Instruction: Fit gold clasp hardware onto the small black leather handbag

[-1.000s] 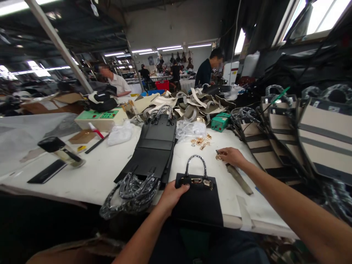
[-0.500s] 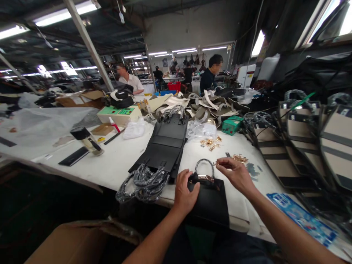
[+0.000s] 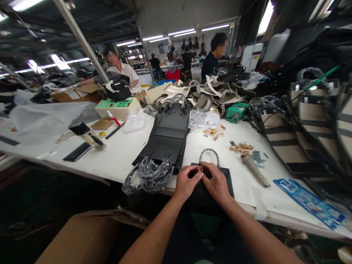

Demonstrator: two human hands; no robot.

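My left hand [image 3: 187, 182] and my right hand [image 3: 217, 182] meet over the top of a black handbag [image 3: 228, 179] at the table's front edge. Both are closed, thumbs and fingertips pinched together around a small gold metal fitting [image 3: 200, 169]. Its exact shape is too small to make out. The bag's plastic-wrapped handle [image 3: 209, 151] arches up just beyond my fingers. My hands hide much of the bag's upper front.
Black bag panels with wrapped handles [image 3: 169, 128] are stacked to the left. Gold fittings [image 3: 214, 132] and a pile of gold pieces [image 3: 243, 148] lie ahead. A tool with a greyish handle [image 3: 257, 172] and a blue packet [image 3: 309, 203] are at right, beside several beige-and-black bags [image 3: 280, 146].
My right hand has come left and down from beside the handle to meet my left hand at the bag's top. The greyish-handled tool now shows. The view has shifted slightly.
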